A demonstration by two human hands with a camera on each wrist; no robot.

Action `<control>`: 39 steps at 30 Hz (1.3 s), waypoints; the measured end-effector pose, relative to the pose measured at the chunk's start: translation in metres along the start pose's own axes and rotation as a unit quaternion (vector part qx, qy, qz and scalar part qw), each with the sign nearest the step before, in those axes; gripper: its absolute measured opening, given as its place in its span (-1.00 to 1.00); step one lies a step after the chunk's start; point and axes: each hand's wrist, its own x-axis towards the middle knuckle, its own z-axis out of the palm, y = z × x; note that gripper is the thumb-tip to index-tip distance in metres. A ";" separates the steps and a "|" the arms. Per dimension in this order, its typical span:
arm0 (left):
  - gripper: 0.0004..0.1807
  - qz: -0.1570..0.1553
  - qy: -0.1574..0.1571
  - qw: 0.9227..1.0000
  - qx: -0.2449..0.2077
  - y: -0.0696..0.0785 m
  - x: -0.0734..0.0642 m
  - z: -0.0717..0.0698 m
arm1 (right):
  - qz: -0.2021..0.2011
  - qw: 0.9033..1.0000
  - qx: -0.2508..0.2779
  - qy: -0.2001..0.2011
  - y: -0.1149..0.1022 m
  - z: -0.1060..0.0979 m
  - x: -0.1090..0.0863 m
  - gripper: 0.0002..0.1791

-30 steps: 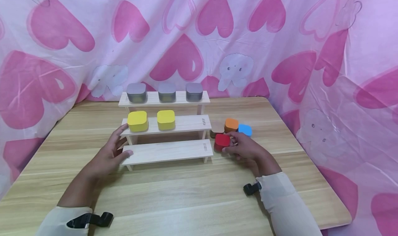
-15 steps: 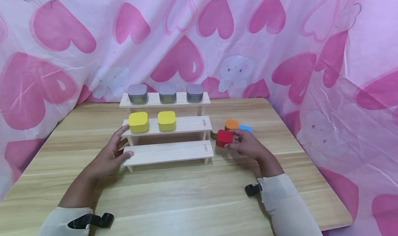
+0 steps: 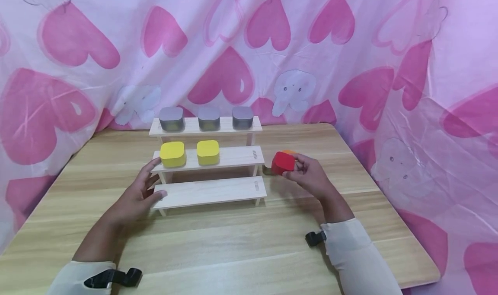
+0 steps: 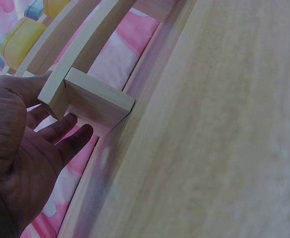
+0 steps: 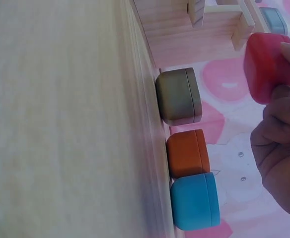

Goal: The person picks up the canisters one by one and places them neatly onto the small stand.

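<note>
Between thumb and fingers, my right hand (image 3: 310, 176) holds a small red square tin (image 3: 283, 163) with rounded corners, lifted above the table right of a three-tier wooden display stand (image 3: 210, 192). In the right wrist view the red tin (image 5: 266, 67) is tilted and touches nothing but the hand. My left hand (image 3: 137, 200) lies against the stand's left end, thumb on the lowest tier and forefinger at the middle tier. Its other fingers (image 4: 75, 141) are spread loosely beside the stand's leg. Two yellow tins (image 3: 173, 154) sit on the middle tier, three grey tins (image 3: 209, 118) on the top.
On the table right of the stand are a brown tin (image 5: 179, 96), an orange tin (image 5: 188, 153) and a blue tin (image 5: 195, 202) in a cluster. The right hand mostly hides them in the head view. A pink heart-patterned curtain (image 3: 295, 57) hangs behind the wooden table (image 3: 233, 252).
The right hand has raised the red tin off the table and moved it slightly back and right, tilting it. The left hand stays at the stand's left end.
</note>
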 end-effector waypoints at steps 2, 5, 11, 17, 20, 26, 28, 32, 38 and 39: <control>0.13 -0.004 0.000 1.000 0.001 -0.001 0.000 0.001 | -0.002 1.000 0.006 0.007 -0.001 0.000 0.000 -0.33; 0.13 -0.001 0.001 1.000 -0.004 -0.002 0.000 0.002 | 0.000 1.000 0.011 0.018 -0.005 0.001 0.000 -0.34; 0.14 -0.002 -0.001 1.000 -0.010 -0.001 -0.001 0.005 | -0.008 0.999 0.025 0.024 -0.019 0.003 -0.001 -0.37; 0.13 -0.010 -0.002 1.000 -0.009 -0.001 -0.001 0.006 | -0.009 1.000 0.023 0.012 -0.033 0.008 0.002 -0.35; 0.13 -0.012 -0.002 1.000 -0.007 0.000 -0.002 0.006 | -0.017 1.000 0.015 0.005 -0.038 0.012 0.006 -0.35; 0.13 -0.015 -0.004 1.000 -0.009 0.000 -0.001 0.005 | -0.039 0.999 0.017 -0.018 -0.047 0.018 0.016 -0.37; 0.13 -0.015 -0.005 1.000 -0.011 0.000 -0.001 0.004 | -0.043 0.998 0.015 -0.031 -0.051 0.021 0.019 -0.36; 0.14 -0.015 -0.005 1.000 -0.012 0.002 -0.001 0.002 | -0.045 0.998 -0.004 -0.052 -0.060 0.025 0.026 -0.33; 0.16 -0.016 -0.002 1.000 -0.011 0.004 -0.001 0.001 | -0.050 0.995 -0.022 -0.081 -0.070 0.032 0.039 -0.30; 0.16 -0.014 -0.002 1.000 -0.014 0.003 -0.002 0.001 | -0.053 0.995 -0.024 -0.087 -0.071 0.034 0.041 -0.31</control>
